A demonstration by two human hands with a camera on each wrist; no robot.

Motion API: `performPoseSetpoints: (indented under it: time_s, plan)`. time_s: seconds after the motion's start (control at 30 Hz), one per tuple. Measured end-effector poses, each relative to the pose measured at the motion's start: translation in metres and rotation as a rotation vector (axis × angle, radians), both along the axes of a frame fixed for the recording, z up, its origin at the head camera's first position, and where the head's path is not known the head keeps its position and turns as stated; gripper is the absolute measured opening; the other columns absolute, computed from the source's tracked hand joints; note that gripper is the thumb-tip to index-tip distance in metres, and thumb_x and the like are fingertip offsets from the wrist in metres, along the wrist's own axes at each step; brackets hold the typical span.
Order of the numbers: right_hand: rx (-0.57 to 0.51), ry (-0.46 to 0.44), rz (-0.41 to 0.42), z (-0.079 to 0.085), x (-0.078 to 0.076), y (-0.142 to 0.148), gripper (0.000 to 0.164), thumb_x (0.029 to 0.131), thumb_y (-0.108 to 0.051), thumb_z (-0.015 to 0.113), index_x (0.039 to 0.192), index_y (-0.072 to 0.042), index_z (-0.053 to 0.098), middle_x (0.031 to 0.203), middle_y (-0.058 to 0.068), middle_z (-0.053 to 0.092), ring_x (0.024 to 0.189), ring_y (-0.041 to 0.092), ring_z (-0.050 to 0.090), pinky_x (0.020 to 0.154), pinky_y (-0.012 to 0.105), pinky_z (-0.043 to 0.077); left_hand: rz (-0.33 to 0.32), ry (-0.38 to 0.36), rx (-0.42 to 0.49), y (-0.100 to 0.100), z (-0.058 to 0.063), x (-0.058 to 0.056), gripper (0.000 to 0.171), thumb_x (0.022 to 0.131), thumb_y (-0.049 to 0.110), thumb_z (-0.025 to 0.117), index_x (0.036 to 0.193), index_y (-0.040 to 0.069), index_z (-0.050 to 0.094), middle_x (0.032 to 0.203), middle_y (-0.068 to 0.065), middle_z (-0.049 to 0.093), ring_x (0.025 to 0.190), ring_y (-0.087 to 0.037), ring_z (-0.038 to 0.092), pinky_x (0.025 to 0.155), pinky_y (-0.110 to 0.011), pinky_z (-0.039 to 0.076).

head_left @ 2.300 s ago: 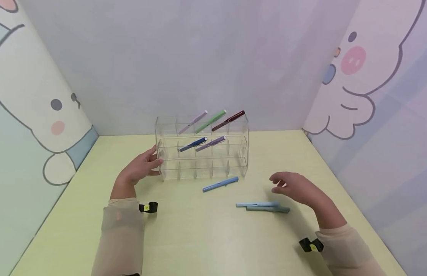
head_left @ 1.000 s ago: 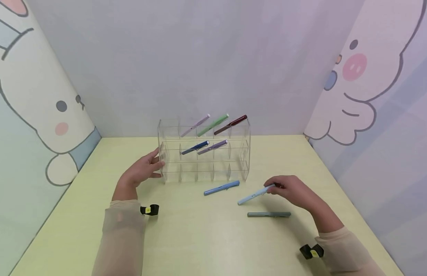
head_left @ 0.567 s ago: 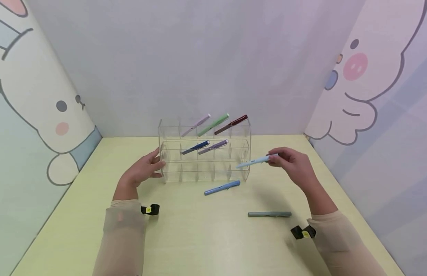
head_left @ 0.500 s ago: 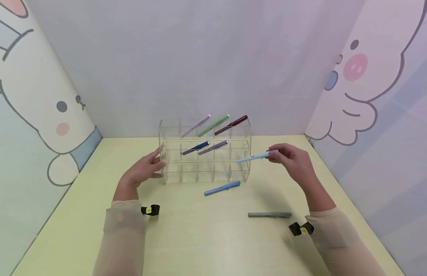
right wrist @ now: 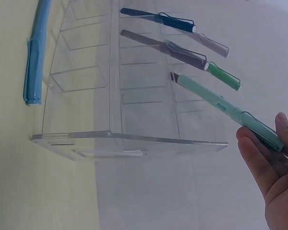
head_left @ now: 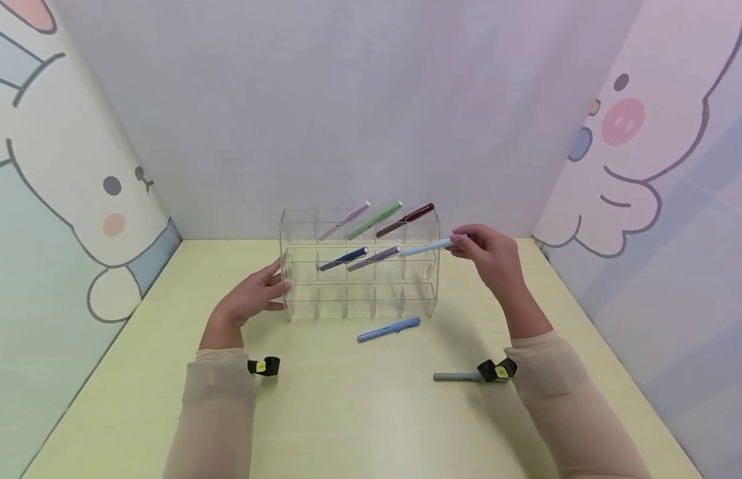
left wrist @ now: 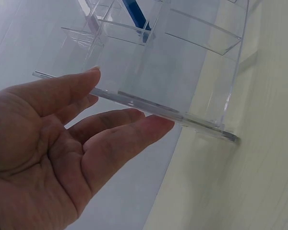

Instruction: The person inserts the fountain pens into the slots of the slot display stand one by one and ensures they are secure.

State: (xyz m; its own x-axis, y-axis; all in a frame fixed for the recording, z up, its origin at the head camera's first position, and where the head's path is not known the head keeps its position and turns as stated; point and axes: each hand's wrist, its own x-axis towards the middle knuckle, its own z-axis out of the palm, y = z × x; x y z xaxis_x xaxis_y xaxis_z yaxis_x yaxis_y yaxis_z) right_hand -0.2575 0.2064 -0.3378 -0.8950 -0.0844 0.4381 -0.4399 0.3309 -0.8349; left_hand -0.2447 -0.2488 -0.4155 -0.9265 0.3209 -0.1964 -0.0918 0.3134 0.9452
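Note:
A clear acrylic pen rack (head_left: 360, 309) stands at the back of the table. My left hand (head_left: 249, 297) touches its left side panel, fingers fairly straight; the left wrist view shows the fingertips against the panel (left wrist: 201, 125). My right hand (head_left: 487, 256) pinches the cap end of a light blue pen (head_left: 426, 248), which looks mint in the right wrist view. Its lower end points left at the middle tier, close to a purple pen (head_left: 373, 259). A dark blue pen (head_left: 343, 259) lies left of that one. Lilac (head_left: 345, 221), green (head_left: 374, 221) and dark red (head_left: 404, 221) pens lean in the top tier.
A blue pen (head_left: 388, 329) lies on the table (head_left: 347, 426) before the rack. Nearer me is a grey-green pen (head_left: 457, 377), partly hidden by the right wrist camera (head_left: 496, 370). A grey wall (head_left: 359, 120) rises behind the rack.
My right hand has picked up the light blue pen from beside the grey-green one, lifting it up and leftward to the rack's middle tier. My left hand stays at the rack's side.

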Motion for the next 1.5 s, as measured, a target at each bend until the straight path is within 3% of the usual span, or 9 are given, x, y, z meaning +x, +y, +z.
performPoseSetpoints:
  time_s: [0.27,0.63,1.27,1.5]
  plan:
    - [0.05,-0.051,0.027,-0.01,-0.009,-0.012,0.027,0.094,-0.021,0.067,0.11,0.001,0.07,0.097,0.02,0.071,0.082,0.013,0.073,0.077,0.024,0.06,0.003,0.007,-0.004,0.001,0.001,0.0,0.073,0.103,0.022,0.052,0.158,0.035,0.005,0.16,-0.019,0.026,0.133,-0.042,0.047,0.098,-0.047,0.053]
    - [0.135,-0.088,0.041,-0.024,-0.018,-0.03,0.031,0.094,-0.032,0.066,0.107,-0.004,0.071,0.096,0.015,0.073,0.088,0.029,0.073,0.076,0.023,0.06,0.004,0.01,-0.007,0.001,0.0,0.001,0.074,0.104,0.02,0.051,0.159,0.031,0.004,0.16,-0.018,0.025,0.134,-0.041,0.045,0.098,-0.047,0.053]
    - [0.393,-0.026,-0.057,-0.031,-0.019,-0.042,0.028,0.096,-0.037,0.062,0.104,-0.013,0.073,0.087,0.003,0.074,0.08,0.017,0.071,0.077,0.038,0.061,0.009,0.003,-0.009,0.001,0.001,0.001,0.073,0.104,0.022,0.051,0.159,0.032,0.004,0.16,-0.019,0.025,0.134,-0.041,0.045,0.096,-0.045,0.054]
    - [0.458,-0.005,-0.076,-0.031,-0.017,-0.046,0.032,0.097,-0.039,0.06,0.109,-0.012,0.074,0.093,0.004,0.075,0.081,0.018,0.071,0.077,0.04,0.061,0.01,0.001,-0.008,0.001,0.002,0.002,0.073,0.104,0.021,0.052,0.159,0.033,0.005,0.159,-0.02,0.027,0.134,-0.041,0.045,0.097,-0.045,0.054]
